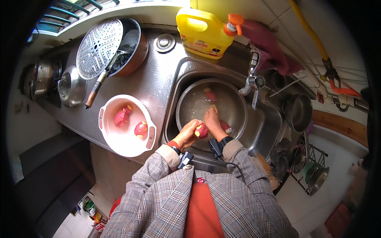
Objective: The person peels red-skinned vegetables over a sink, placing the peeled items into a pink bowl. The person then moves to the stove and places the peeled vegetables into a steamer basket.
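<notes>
My left hand (188, 134) grips a red-skinned sweet potato (201, 131) with yellow cut spots, over the near left part of a round metal basin (245, 114). The basin stands in the sink and holds water. Inside it, my right hand (212, 116) reaches down with its fingers partly hidden; whether they hold something is unclear. A second sweet potato (210, 95) lies in the water beyond that hand, and a third (224, 125) shows beside my right wrist. On the counter to the left, a white two-handled bowl (125, 150) holds two more sweet potatoes (121, 117).
A deep pot (143, 55) with a perforated steamer plate (99, 49) and a wooden-handled utensil stands at the back left. Behind the sink are a yellow jug (205, 38) and a faucet (253, 81). A pan (298, 113) stands at the right.
</notes>
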`<state>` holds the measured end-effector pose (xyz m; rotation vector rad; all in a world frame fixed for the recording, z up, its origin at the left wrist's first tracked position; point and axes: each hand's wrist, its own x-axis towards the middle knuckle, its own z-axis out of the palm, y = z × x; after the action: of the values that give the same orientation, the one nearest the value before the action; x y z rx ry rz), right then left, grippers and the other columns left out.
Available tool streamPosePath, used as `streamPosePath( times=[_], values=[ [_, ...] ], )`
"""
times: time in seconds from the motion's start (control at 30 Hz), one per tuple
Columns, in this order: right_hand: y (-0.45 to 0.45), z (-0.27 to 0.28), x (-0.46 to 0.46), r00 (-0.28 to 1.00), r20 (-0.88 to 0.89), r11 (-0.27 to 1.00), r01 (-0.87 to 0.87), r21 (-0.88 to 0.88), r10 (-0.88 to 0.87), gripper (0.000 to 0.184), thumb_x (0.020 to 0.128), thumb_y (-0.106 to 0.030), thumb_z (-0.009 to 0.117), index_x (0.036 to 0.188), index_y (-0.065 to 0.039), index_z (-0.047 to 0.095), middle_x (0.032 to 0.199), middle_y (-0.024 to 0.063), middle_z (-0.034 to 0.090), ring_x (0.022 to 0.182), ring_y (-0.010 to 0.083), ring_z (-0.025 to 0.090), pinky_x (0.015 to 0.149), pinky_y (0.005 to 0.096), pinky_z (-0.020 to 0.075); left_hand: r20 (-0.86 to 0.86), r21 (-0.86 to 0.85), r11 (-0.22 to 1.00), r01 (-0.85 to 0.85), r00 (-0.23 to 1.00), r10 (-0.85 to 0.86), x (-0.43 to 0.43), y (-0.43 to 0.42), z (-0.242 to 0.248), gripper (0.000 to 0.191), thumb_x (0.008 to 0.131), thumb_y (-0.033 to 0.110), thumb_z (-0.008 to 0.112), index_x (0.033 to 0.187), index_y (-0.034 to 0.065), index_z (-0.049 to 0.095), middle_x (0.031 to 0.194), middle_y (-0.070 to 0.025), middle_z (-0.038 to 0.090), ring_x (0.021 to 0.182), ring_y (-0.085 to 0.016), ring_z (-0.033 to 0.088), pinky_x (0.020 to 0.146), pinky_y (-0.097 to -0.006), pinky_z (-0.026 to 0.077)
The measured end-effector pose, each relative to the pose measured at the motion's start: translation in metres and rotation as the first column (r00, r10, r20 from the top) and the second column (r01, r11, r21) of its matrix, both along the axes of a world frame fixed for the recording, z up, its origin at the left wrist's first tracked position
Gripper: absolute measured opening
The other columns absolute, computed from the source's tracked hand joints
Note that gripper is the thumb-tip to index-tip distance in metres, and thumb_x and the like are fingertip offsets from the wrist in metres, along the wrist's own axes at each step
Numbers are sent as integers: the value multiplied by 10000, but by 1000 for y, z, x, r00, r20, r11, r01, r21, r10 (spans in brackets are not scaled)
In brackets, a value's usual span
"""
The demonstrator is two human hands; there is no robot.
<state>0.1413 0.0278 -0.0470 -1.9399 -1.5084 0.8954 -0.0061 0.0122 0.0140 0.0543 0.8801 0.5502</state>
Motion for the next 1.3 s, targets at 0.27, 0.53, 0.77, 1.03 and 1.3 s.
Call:
streamPosePath(
  times=[0.27, 0.53, 0.77, 1.03, 1.3],
  values=[
    [-64, 10, 22, 709, 454, 841, -473, -261, 540, 278, 812, -108, 583, 1087, -61, 578, 1130, 170, 515, 1055, 331, 541, 864, 451, 454, 180, -201, 976, -81, 976, 118, -12, 12, 7, 397, 932, 409, 522, 1085, 46, 573, 1042, -173, 638, 944, -340, 639, 821, -425, 536],
    [-41, -2, 16, 997, 41, 941, 69, -332, -59, 321, 826, -99, 591, 1135, -19, 556, 1132, 201, 558, 1063, 369, 550, 901, 451, 449, 96, -127, 975, -183, 976, 196, -15, 6, -11, 348, 918, 415, 579, 1068, 101, 586, 1070, -98, 642, 1009, -260, 610, 917, -416, 477],
    [-31, 66, -26, 981, -86, 958, -149, 244, 175, 285, 856, -129, 569, 1107, -11, 502, 1148, 219, 464, 1092, 390, 468, 953, 434, 409, -8, -60, 968, -245, 969, 245, -2, 5, -17, 345, 934, 428, 558, 1072, 114, 592, 1057, -35, 643, 998, -177, 598, 932, -355, 465],
    [10, 29, -23, 958, -243, 980, 110, -168, -149, 239, 884, -170, 464, 1030, 6, 537, 987, 223, 582, 932, 356, 558, 840, 420, 441, -136, 27, 999, 35, 990, -31, -3, 10, 4, 344, 952, 415, 515, 1041, 88, 574, 974, -71, 640, 920, -190, 618, 821, -360, 515],
    [-20, 5, 21, 957, 207, 979, -199, -44, 204, 326, 851, -151, 582, 1154, -50, 516, 1205, 218, 472, 1031, 400, 511, 897, 467, 428, 134, -214, 974, -77, 985, 107, -10, 4, 12, 498, 959, 530, 419, 1087, 74, 574, 1084, -177, 634, 941, -304, 630, 780, -361, 522]
  ],
)
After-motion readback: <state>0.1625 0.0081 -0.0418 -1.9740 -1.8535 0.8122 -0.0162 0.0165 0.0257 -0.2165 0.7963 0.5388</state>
